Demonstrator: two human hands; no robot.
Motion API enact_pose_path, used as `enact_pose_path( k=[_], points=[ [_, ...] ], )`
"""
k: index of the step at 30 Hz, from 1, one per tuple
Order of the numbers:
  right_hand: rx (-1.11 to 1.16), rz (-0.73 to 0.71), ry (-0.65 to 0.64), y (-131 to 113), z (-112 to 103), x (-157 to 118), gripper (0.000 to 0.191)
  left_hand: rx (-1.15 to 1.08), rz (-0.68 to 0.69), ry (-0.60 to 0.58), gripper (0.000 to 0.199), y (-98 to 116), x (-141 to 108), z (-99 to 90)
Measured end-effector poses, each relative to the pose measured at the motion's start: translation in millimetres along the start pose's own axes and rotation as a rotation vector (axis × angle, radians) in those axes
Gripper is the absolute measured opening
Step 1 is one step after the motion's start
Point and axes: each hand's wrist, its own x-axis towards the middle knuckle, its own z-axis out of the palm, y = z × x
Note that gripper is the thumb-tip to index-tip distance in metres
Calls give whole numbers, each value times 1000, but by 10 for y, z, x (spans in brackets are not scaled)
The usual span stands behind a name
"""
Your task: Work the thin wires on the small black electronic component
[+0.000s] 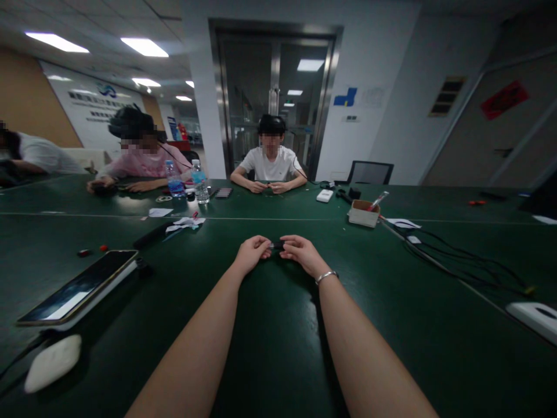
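Both my hands are out in front of me, low over the green table (274, 337). Between them is a small dark, stick-like piece with a paler, shiny left end (277, 245); its kind is too small to make out. My left hand (253, 253) pinches the paler end with thumb and fingertips. The dark end sits in the fingertips of my right hand (301, 253), also closed in a pinch. My fingers cover part of the piece at both ends. A silver bracelet (327, 277) circles my right wrist.
A phone (82, 287) resting on a white block and a white rounded case (54, 363) lie at left. Across the table sit people, one straight ahead (272, 162). Water bottles (200, 183) stand front left. A small box (364, 213) and black cables (452, 255) lie right.
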Motion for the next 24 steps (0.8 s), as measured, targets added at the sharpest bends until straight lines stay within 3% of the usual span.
enact_pose_path(
  k=[24],
  points=[
    [60, -4, -27, 3, 0, -5, 32, 65, -142, -42, 28, 126, -21, -19]
  ],
)
